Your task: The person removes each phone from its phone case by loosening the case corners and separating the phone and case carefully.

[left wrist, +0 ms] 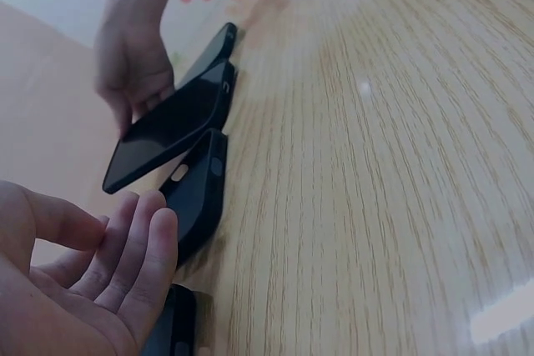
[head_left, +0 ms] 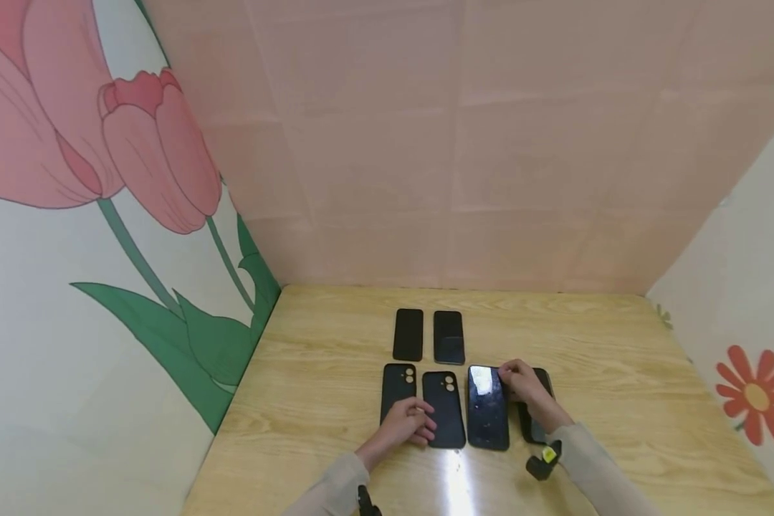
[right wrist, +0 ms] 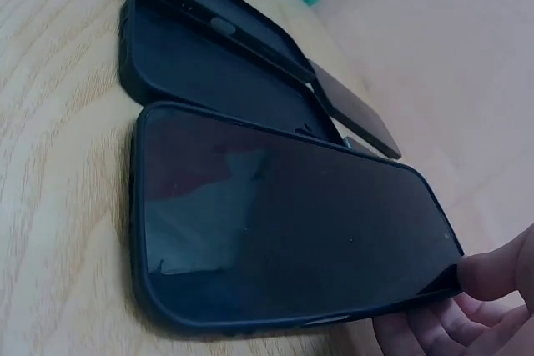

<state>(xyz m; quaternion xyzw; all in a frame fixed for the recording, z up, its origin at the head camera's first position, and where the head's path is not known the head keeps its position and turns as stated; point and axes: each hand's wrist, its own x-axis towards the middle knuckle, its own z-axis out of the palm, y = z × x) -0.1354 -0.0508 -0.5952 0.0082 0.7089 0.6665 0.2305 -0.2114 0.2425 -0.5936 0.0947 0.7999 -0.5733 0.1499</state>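
Note:
My right hand (head_left: 524, 381) pinches the upper right corner of a dark smartphone in a black case (head_left: 488, 419). In the right wrist view, the thumb is on the screen side of this phone (right wrist: 292, 223) and the fingers are beneath. The left wrist view shows its far end tilted up off the table. Just left lies an open black phone case (head_left: 445, 416), inside facing up, with camera holes at its top. My left hand (head_left: 409, 423), fingers loosely bent and holding nothing, hovers over that case and a second black phone case (head_left: 398, 383) farther left.
Two dark phones (head_left: 408, 335) (head_left: 449, 338) lie side by side behind the cases. Another dark phone (head_left: 537, 428) lies partly hidden under my right forearm. A wooden table (head_left: 335, 337) meets a pink back wall (head_left: 374, 179) and flower-painted side walls.

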